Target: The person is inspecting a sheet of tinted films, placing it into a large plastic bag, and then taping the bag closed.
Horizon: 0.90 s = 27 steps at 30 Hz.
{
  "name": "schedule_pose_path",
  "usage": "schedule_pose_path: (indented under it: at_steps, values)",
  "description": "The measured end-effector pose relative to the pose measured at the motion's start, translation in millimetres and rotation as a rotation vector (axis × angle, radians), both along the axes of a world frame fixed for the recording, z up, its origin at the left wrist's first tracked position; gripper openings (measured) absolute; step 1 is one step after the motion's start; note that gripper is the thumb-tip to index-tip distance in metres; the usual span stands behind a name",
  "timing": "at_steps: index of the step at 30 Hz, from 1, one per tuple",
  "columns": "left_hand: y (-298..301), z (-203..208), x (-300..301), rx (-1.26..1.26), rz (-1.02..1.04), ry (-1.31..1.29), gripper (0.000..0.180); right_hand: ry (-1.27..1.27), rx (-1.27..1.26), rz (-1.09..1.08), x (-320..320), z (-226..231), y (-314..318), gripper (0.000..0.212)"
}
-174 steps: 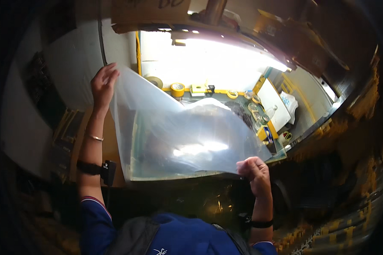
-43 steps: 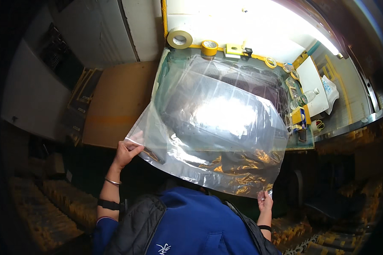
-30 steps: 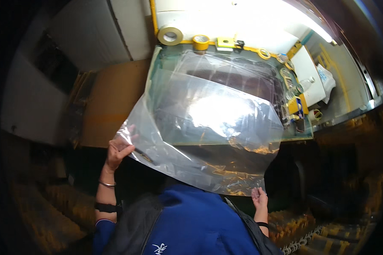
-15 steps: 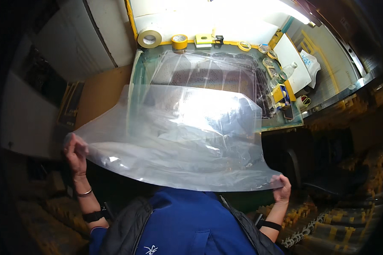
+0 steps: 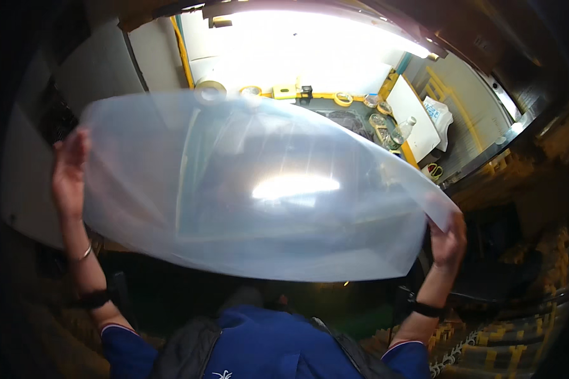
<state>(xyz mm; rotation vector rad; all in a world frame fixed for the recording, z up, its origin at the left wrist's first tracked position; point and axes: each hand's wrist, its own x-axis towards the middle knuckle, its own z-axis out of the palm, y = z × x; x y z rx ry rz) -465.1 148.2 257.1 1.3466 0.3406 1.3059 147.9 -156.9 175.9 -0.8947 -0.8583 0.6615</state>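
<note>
A large clear plastic sheet (image 5: 246, 234) is stretched between my hands, raised in front of me and bowed, with a bright glare in its middle. My left hand (image 5: 71, 170) grips its left edge, fingers pointing up. At the right edge my right hand (image 5: 447, 239) is closed on the sheet, its fingers partly seen through the film. Through the sheet the glass-topped worktable shows hazily, with a dark patterned sheet lying on it; one far corner of that dark sheet (image 5: 351, 121) is seen directly.
Along the table's back edge stand tape rolls (image 5: 212, 88), a yellow block (image 5: 284, 92) and a yellow tape ring (image 5: 342, 99). On the right are more tape rolls (image 5: 378, 121), a clear bottle (image 5: 403, 129), scissors (image 5: 434, 170) and a white plastic bag (image 5: 437, 120). A tube lamp (image 5: 398, 43) glows above.
Both hands have risen and moved farther apart, still holding the plastic sheet. The sheet has lifted and spread, now covering most of the table from view.
</note>
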Motion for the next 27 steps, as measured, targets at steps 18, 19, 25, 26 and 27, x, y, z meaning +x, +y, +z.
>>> schedule_pose_path:
  at_steps: [18,19,25,26,27]
  values:
    - [266,-197,171,-0.563,0.173,0.279,0.051,0.696,-0.494,-0.104,83,-129,243,0.027]
    - [274,-204,177,-0.578,0.175,0.283,0.051,0.628,-0.509,-0.108,84,-139,257,0.027]
    - [298,-237,204,-0.551,0.156,0.411,0.059,0.447,-0.648,-0.139,84,-173,295,0.047]
    - [299,-238,204,-0.549,0.156,0.42,0.059,0.366,-0.697,-0.142,78,-172,297,0.058]
    - [294,-235,207,-0.595,0.161,0.443,0.06,0.29,-0.73,-0.154,65,-163,296,0.062]
